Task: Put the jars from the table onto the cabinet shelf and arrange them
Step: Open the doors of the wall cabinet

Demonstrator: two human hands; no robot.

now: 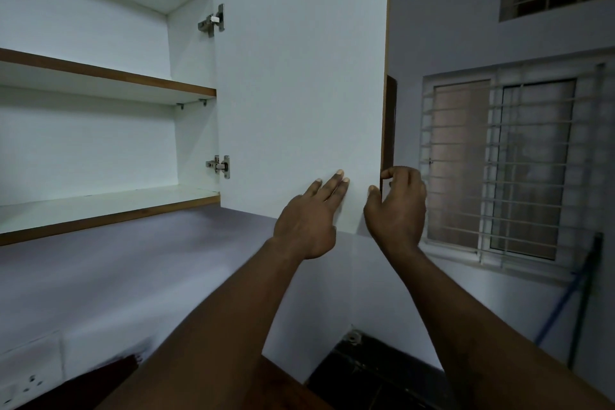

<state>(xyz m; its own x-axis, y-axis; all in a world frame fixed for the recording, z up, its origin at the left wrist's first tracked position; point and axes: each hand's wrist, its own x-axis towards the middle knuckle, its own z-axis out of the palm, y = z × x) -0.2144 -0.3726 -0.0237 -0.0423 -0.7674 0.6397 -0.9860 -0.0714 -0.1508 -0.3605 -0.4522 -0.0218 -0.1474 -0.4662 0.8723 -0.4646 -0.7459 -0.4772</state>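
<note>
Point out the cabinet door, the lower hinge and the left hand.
cabinet door (299, 76), head view, bare inner face.
lower hinge (219, 166), head view, metal arm.
left hand (307, 220), head view, back of hand.

The cabinet door runs out past the top edge, and its outer face is turned away. Left of the door, the shelves are cut off by the left edge. At the door's free edge, whether the right hand's curled fingers touch that hidden face cannot be told. Below the door, a small round dark thing is too dim to identify. Right of the door, a blue pole is blurred.
</note>
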